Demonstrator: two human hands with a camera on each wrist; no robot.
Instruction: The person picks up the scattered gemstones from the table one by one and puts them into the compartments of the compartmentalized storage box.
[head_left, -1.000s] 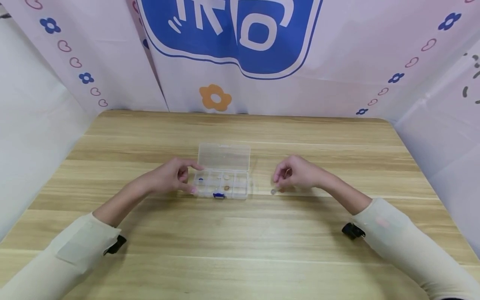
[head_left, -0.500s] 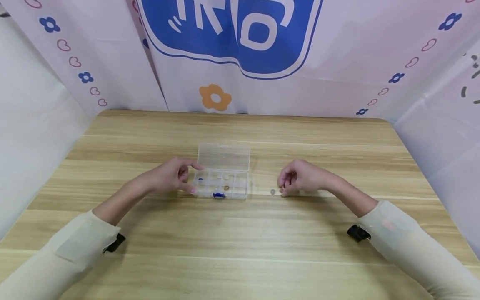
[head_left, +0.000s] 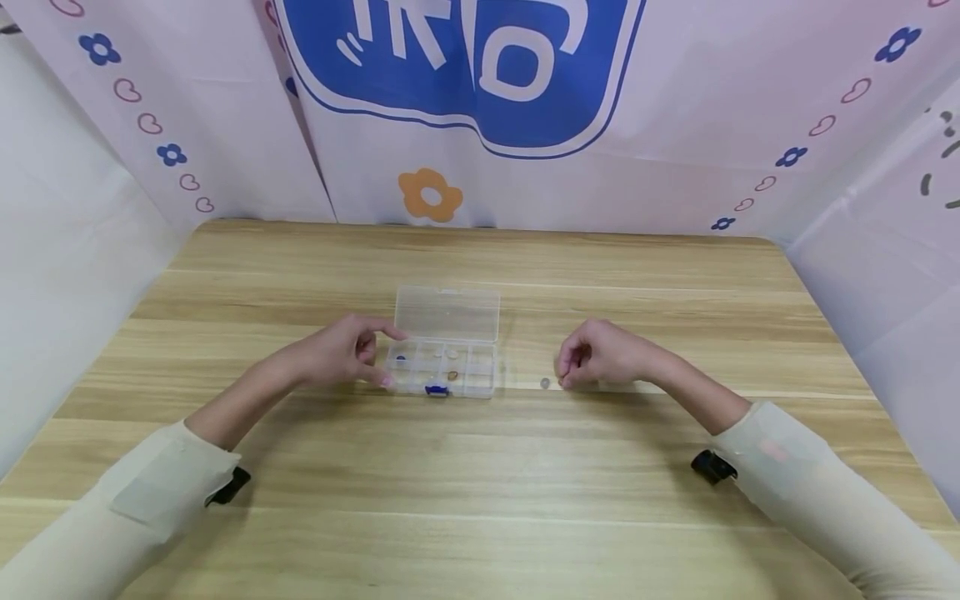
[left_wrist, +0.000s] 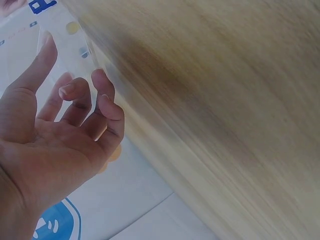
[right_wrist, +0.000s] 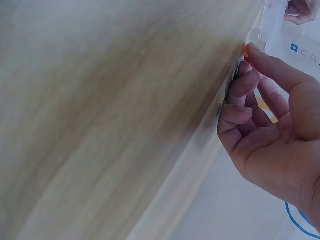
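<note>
A clear plastic compartment box (head_left: 480,392) with a blue latch lies on the table, its lid (head_left: 447,315) raised. My left hand (head_left: 339,350) is at the box's left end, index fingertip at the hinge side and thumb at the left wall, other fingers loosely bent. Inside the box are a small blue piece (head_left: 401,358), a pale piece (head_left: 452,354) and an orange-brown piece (head_left: 453,376). To the right, my right hand (head_left: 603,354) pinches a small orange piece (right_wrist: 245,50) at the tabletop, mostly covered by the fingertips. A small clear disc (head_left: 545,383) lies just left of it.
The wooden table (head_left: 480,483) reaches back to a white printed cloth (head_left: 600,192) with a blue emblem. Cloth also hangs at both sides. Black devices (head_left: 712,467) are strapped at both wrists.
My right hand has shifted slightly right, away from the clear disc, and its fingertips have closed on the orange piece. The left hand and the box hold their places.
</note>
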